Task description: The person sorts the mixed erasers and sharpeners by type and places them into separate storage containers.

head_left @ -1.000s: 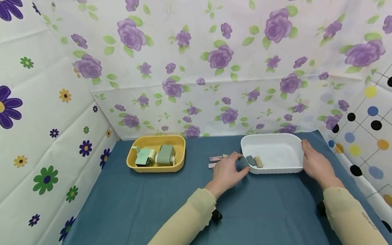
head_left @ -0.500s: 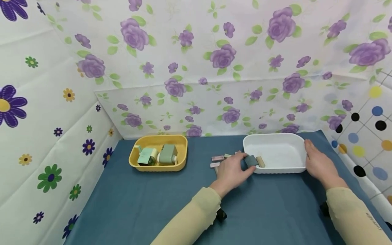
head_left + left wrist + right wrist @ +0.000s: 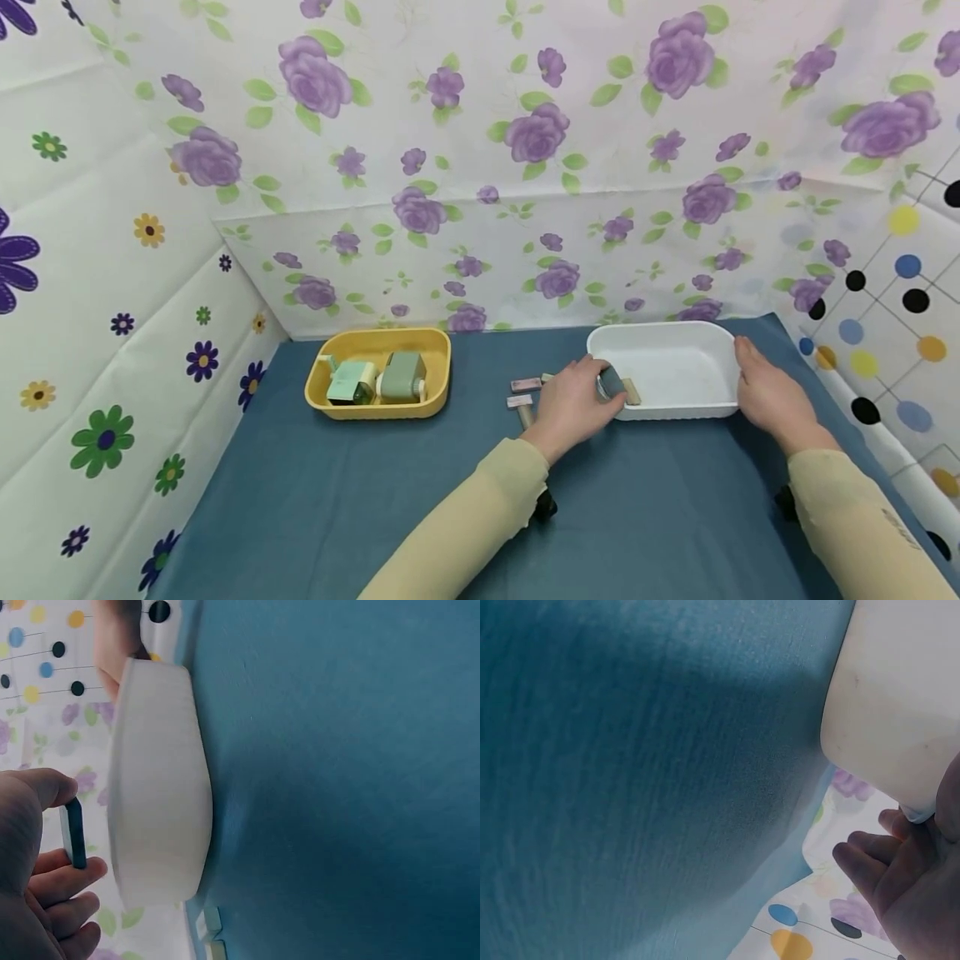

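My left hand pinches a thin blue-grey block between thumb and fingers, over the left end of the white tray. The block stands on edge in the left wrist view, beside the tray's rim. Inside the tray's left end a beige block shows just right of the held block. My right hand grips the tray's right end, the rim corner lying between thumb and fingers in the right wrist view. Partly hidden by my left hand, several small blocks lie on the blue cloth, among them a pink block.
To the left stands a yellow tray with a mint-green boxy item and a grey-green boxy item in it. A flowered sheet rises right behind both trays. Patterned sheets flank the blue cloth.
My left hand has moved slightly right with the blue-grey block, from outside the white tray's left rim to over its left end. My right hand stays at the tray's right end.
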A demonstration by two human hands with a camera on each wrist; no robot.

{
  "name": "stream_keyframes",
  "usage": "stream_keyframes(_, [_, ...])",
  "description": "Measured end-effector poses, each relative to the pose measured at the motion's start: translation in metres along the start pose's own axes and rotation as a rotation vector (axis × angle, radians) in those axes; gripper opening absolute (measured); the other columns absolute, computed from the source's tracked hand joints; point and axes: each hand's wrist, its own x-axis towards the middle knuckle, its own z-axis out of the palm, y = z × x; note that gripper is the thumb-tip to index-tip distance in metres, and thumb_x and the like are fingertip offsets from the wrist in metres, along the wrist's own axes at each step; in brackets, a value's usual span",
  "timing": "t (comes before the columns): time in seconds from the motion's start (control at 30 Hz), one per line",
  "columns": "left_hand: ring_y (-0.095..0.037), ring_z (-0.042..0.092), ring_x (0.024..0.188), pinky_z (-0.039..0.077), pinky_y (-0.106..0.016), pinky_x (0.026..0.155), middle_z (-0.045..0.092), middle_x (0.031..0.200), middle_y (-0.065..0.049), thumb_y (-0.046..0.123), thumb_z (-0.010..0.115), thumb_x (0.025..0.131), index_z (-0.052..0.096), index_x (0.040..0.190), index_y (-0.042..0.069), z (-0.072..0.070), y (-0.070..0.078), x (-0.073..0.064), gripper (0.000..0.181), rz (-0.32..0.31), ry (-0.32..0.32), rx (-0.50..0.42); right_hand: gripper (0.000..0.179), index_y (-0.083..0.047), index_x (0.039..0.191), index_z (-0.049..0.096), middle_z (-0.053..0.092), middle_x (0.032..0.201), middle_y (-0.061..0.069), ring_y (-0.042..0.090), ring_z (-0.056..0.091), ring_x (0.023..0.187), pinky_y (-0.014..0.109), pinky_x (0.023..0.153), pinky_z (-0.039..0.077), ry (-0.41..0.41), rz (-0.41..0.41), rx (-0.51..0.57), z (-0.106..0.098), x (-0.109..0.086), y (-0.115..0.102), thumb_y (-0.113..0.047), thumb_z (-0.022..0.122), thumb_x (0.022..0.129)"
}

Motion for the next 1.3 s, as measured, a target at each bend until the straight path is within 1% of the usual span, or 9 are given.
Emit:
stream_keyframes(0.1, [-0.025,0.071,0.120,0.062,-0.030,0.073,0.073,0.132,-0.004,0.045,0.072,0.100,0.074,0.130,0.021,0.008,0.002,0.013,0.039,0.018,-0.010,0.050,0.060,0.005,0.168,0.001,0.006,0.172,0.033,0.058,0.017,0.154,0.076,0.120,0.018,0.005,0.005,-0.001,0.001,0.000,-0.002,-0.018,0.021,0.116])
stream_keyframes(0.13, [-0.024,0.073,0.117,0.061,-0.028,0.069,0.073,0.129,-0.003,0.044,0.072,0.100,0.074,0.129,0.020,0.010,0.003,0.017,0.038,0.016,-0.020,0.062,0.060,0.005,0.168,0.001,0.007,0.172,0.033,0.058,0.018,0.154,0.075,0.120,0.019,0.007,0.006,-0.003,0.001,0.000,-0.003,-0.017,0.021,0.116])
stream_keyframes(0.23, [-0.016,0.072,0.091,0.049,-0.024,0.053,0.072,0.111,0.003,0.045,0.073,0.099,0.074,0.128,0.021,0.017,0.006,0.026,0.038,0.007,-0.059,0.102,0.060,0.006,0.168,0.004,0.009,0.172,0.033,0.058,0.019,0.154,0.075,0.120,0.020,0.013,0.002,-0.007,0.004,-0.001,-0.005,-0.018,0.020,0.116])
stream_keyframes(0.3, [-0.012,0.065,0.076,0.045,-0.024,0.049,0.069,0.100,0.005,0.048,0.075,0.099,0.074,0.126,0.021,0.021,0.010,0.032,0.039,0.008,-0.082,0.140,0.060,0.007,0.168,0.004,0.010,0.172,0.033,0.058,0.019,0.154,0.074,0.121,0.020,0.014,0.001,-0.008,0.004,0.000,-0.006,-0.019,0.019,0.116])
stream_keyframes(0.5, [-0.011,0.063,0.073,0.053,-0.028,0.056,0.066,0.085,0.007,0.056,0.075,0.098,0.074,0.111,0.022,0.029,0.024,0.048,0.036,0.006,-0.159,0.237,0.060,0.006,0.168,0.003,0.012,0.172,0.032,0.057,0.020,0.154,0.074,0.121,0.020,0.026,0.004,-0.016,0.003,-0.001,-0.005,-0.019,0.018,0.116])
stream_keyframes(0.7, [-0.010,0.064,0.069,0.057,-0.028,0.060,0.065,0.077,0.008,0.057,0.074,0.099,0.071,0.108,0.022,0.033,0.035,0.060,0.036,-0.008,-0.236,0.292,0.060,0.005,0.168,0.004,0.011,0.173,0.032,0.057,0.020,0.154,0.073,0.121,0.020,0.020,-0.002,-0.015,0.001,0.000,-0.003,-0.018,0.019,0.116])
stream_keyframes(0.93, [-0.008,0.057,0.060,0.052,-0.026,0.056,0.062,0.072,0.008,0.055,0.077,0.097,0.071,0.110,0.022,0.036,0.045,0.068,0.036,-0.063,-0.280,0.243,0.060,0.006,0.168,0.005,0.012,0.173,0.032,0.057,0.021,0.154,0.073,0.121,0.020,0.021,-0.007,-0.019,-0.003,0.001,-0.003,-0.018,0.019,0.115])
stream_keyframes(1.1, [-0.009,0.061,0.064,0.055,-0.027,0.060,0.064,0.075,0.008,0.055,0.077,0.097,0.072,0.110,0.023,0.040,0.048,0.072,0.034,-0.120,-0.308,0.230,0.059,0.007,0.168,0.006,0.014,0.172,0.032,0.057,0.021,0.154,0.072,0.121,0.021,0.023,-0.005,-0.023,-0.003,0.000,-0.002,-0.017,0.018,0.115])
stream_keyframes(1.3, [-0.012,0.067,0.074,0.058,-0.029,0.066,0.070,0.084,0.006,0.056,0.078,0.096,0.074,0.110,0.022,0.045,0.050,0.075,0.037,-0.138,-0.294,0.253,0.059,0.006,0.168,0.006,0.011,0.173,0.030,0.055,0.020,0.155,0.072,0.122,0.020,0.017,0.007,-0.015,-0.003,0.000,-0.002,-0.019,0.017,0.115])
